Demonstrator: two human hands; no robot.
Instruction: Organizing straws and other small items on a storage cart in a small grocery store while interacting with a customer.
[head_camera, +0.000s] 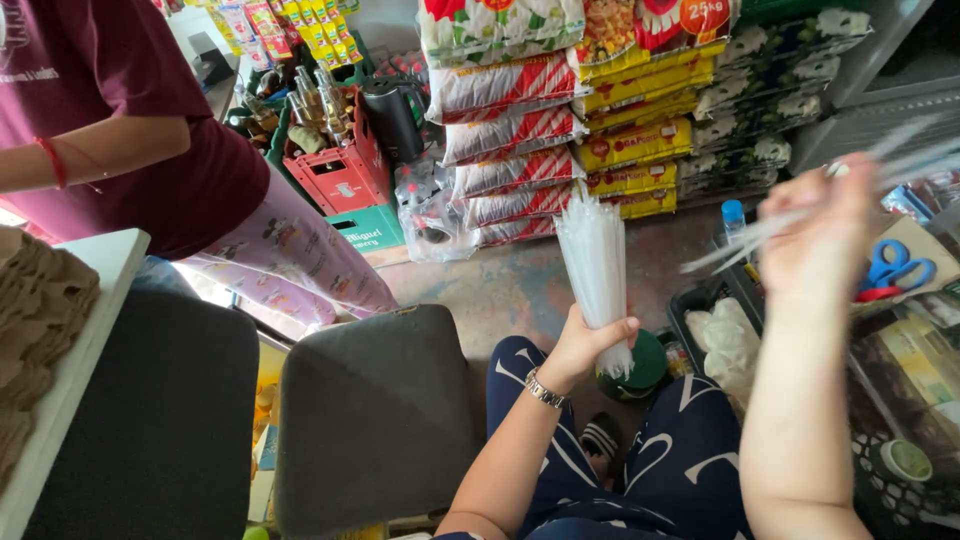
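Bundle of clear plastic strips (596, 265) stands upright in our left hand (585, 345), fingers wrapped round its lower end. Right hand (815, 235), up and right, pinches few blurred loose strips (905, 150), well apart from bundle.

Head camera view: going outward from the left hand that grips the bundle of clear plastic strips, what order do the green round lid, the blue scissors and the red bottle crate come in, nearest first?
From the left hand:
1. Green round lid, just right of it, low on the floor.
2. Blue scissors, off to the right on the cluttered side.
3. Red bottle crate, up and left, beside the stacked sacks.
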